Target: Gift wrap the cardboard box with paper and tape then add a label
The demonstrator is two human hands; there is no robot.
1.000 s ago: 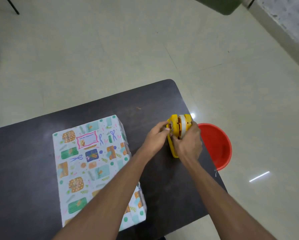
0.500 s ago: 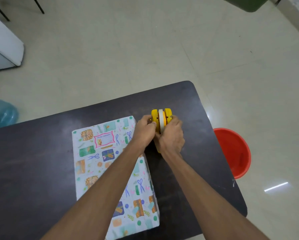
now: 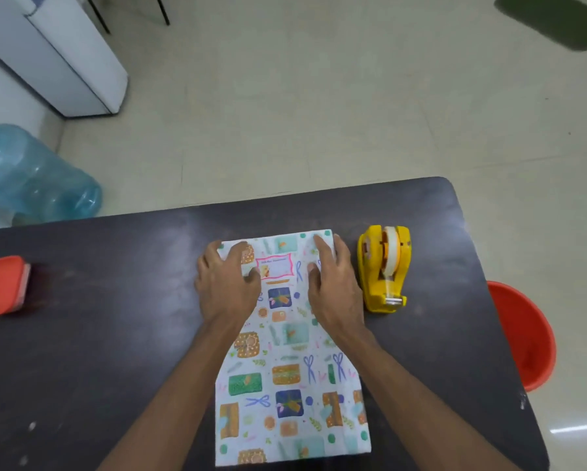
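Head view. Half a second back, both hands on the yellow plastic tape dispenser with its white roll [image 3: 385, 266]. Now released and parked upright on the dark worktop [image 3: 115, 334], just right of the box and clear of it. Hands now across on the rectangular cardboard box wrapped in white paper with a gift-and-scissors print [image 3: 285, 375].

Box position: lying flat at mid-worktop, long side running away from the near edge, paper over every visible face. Pink-bordered rectangular label [image 3: 274, 265] already stuck on the top face near the far end.

Left hand [image 3: 227, 287] palm-down on the top, left of the label, fingers [image 3: 239, 253] straight and spread, thumb at the label's near-left corner. Right hand [image 3: 333, 290] palm-down right of the label, fingers [image 3: 323, 248] straight, reaching the far right corner. No grip on anything; pressing or smoothing only.

Reading: taping apparently over, dispenser done with. Paper and label in place, so probably a last flattening of paper or label edges; task at or very near its end. Tape strips too faint to pick out.

Elsewhere: red lidded container [image 3: 1, 285] at the worktop's left edge, red plastic bucket [image 3: 523, 334] on the floor to the right, blue water jug [image 3: 30, 171] on the floor far left.
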